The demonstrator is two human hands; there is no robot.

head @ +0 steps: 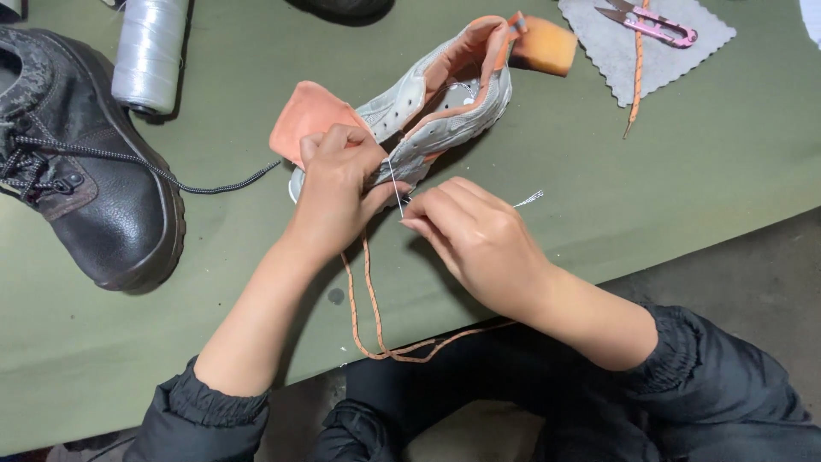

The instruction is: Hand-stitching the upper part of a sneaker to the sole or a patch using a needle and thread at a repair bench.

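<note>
Two dark gathered sleeves are framing the bottom of the view as a person is working over a green desk (667,171). The left hand (338,192) is closing around the toe end of a small grey and orange shoe (436,107), fingers curled over the upper and pressing it down against the desk. The right hand (475,235) is pinching its fingertips together just beside the left thumb, gripping what looks like a thin needle (396,190) that is standing nearly upright between the two hands; a pale thread (528,198) is trailing away to the right of the knuckles. The two hands are sitting close together, almost touching. An orange lace (369,312) is hanging from under the shoe, looping over the near edge of the desk. The shoe is lying on its side near the middle of the desk, its orange-lined collar pointing away from the person. Farther out, a black leather boot (94,188) with a dark speckled lace is resting at the left, a spool of white thread (150,53) is lying beside it, and pink thread snips (654,23) are sitting on a grey felt patch (701,51) at the upper right, well apart from the hands.
</note>
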